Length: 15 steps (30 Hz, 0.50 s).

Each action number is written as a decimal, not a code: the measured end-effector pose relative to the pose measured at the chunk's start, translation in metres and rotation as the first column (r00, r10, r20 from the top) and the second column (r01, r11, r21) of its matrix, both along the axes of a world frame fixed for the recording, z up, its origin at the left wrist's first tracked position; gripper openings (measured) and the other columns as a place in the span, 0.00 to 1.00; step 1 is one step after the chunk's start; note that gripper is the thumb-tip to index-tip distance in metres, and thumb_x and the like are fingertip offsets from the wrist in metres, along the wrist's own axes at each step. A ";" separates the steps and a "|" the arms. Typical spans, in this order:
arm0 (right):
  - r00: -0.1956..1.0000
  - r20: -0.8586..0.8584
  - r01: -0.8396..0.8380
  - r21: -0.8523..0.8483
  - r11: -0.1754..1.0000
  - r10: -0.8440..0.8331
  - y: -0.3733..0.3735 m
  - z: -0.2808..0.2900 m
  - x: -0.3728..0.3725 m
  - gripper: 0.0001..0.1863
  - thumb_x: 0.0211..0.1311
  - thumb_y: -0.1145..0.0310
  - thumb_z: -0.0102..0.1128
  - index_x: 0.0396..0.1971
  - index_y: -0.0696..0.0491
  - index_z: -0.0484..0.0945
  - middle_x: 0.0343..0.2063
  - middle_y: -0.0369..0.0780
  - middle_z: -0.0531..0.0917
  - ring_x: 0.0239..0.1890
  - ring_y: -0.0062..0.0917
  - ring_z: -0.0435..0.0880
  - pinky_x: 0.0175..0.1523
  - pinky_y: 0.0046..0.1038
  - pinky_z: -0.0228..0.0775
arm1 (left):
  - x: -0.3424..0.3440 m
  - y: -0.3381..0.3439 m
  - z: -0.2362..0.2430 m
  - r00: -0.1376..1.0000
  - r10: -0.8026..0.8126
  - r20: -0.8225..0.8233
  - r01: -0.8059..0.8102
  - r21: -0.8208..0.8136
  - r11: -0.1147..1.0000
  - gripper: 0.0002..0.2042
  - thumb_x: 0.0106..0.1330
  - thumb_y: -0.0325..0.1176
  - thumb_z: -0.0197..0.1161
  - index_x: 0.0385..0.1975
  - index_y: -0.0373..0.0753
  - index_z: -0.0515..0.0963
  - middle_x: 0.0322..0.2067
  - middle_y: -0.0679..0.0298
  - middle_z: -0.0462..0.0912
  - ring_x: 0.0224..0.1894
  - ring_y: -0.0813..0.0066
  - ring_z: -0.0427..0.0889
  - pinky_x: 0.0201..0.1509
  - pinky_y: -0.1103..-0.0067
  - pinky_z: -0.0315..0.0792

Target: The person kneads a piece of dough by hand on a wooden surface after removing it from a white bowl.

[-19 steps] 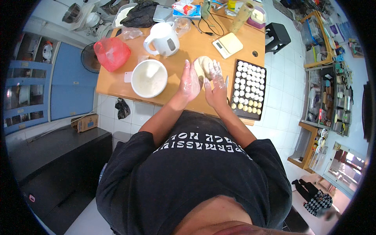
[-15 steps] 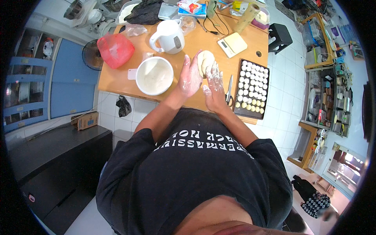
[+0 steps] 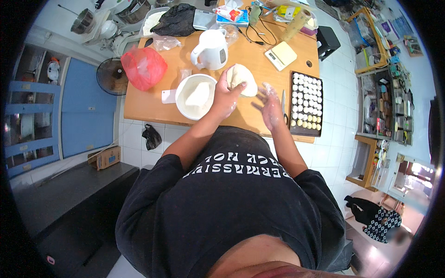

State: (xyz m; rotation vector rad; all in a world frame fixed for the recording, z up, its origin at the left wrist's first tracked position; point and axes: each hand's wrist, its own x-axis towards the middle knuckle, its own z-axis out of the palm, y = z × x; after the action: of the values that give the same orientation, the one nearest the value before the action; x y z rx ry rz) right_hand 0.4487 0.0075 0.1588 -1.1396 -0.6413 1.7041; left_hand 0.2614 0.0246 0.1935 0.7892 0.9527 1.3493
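A pale, rounded lump of dough (image 3: pixel 243 79) rests in my left hand (image 3: pixel 225 100), whose thumb is pressed against its near side. My right hand (image 3: pixel 272 110) is held off to the right of the dough, floury, with its fingers spread and nothing in them. Just left of my left wrist stands a white bowl (image 3: pixel 180 107) dusted inside with something pale like flour. To the right of my right hand lie scissors (image 3: pixel 284 109), beside a dark baking tray (image 3: pixel 306 131) holding rows of small round balls, white at the far end and yellowish at the near end.
A white jug (image 3: pixel 214 50), a red plastic bag (image 3: pixel 146 69) and a pale kitchen scale (image 3: pixel 281 55) stand on the wooden table (image 3: pixel 148 105). Black cables (image 3: pixel 260 33) run along its far side. A black stool (image 3: pixel 328 41) is at the right. Another person (image 3: pixel 380 222) is far off at lower right.
My right hand has come away from the dough and moved right, fingers spreading. The left hand has turned and now grips the dough alone. The whole view has shifted slightly.
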 end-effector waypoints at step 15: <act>0.980 0.067 0.191 -0.041 0.981 -0.188 -0.038 -0.030 -0.072 0.31 0.69 0.70 0.65 0.69 0.55 0.66 0.56 0.41 0.80 0.55 0.31 0.84 0.54 0.35 0.80 | -0.079 0.010 -0.030 0.793 -0.439 -0.422 0.399 -0.184 0.898 0.38 0.72 0.48 0.66 0.77 0.41 0.58 0.71 0.45 0.66 0.69 0.51 0.72 0.66 0.58 0.73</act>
State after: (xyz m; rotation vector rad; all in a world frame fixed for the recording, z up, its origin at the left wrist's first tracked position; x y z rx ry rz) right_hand 0.3764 -0.0303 0.1287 -1.2514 -0.5155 1.5330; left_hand 0.1824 0.0344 0.1630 1.2049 1.1055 0.7353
